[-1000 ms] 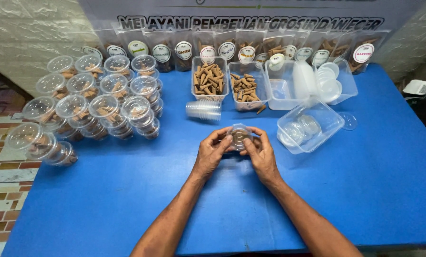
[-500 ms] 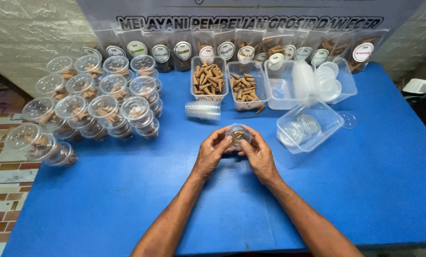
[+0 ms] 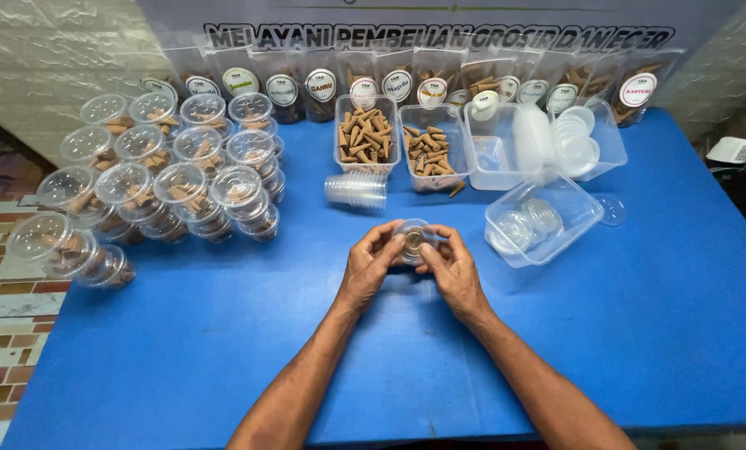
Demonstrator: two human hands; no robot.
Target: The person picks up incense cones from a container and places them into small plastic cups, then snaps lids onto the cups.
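- Small clear cup (image 3: 412,240): held mid-counter between both hands, mostly covered by fingers; something brown shows inside, probably one cone, hard to tell.
- Row of pouches (image 3: 323,83) along the far edge: lower halves hidden behind the tubs, so no reliable count.
- Filled lidded cups (image 3: 164,187) at far left: stacked and overlapping, roughly sixteen tops visible; the leftmost ones overhang the blue counter (image 3: 639,333) edge.
- Two open tubs of brown cones (image 3: 366,133) at far centre; one stack of empty cups (image 3: 356,190) lying on its side just near of them.
- Two clear boxes right of centre: one with white lids (image 3: 577,142), one nearer (image 3: 543,221) with clear lids.
- Left hand (image 3: 369,267) and right hand (image 3: 452,271): close together, fingers curled, pinching the cup from both sides.
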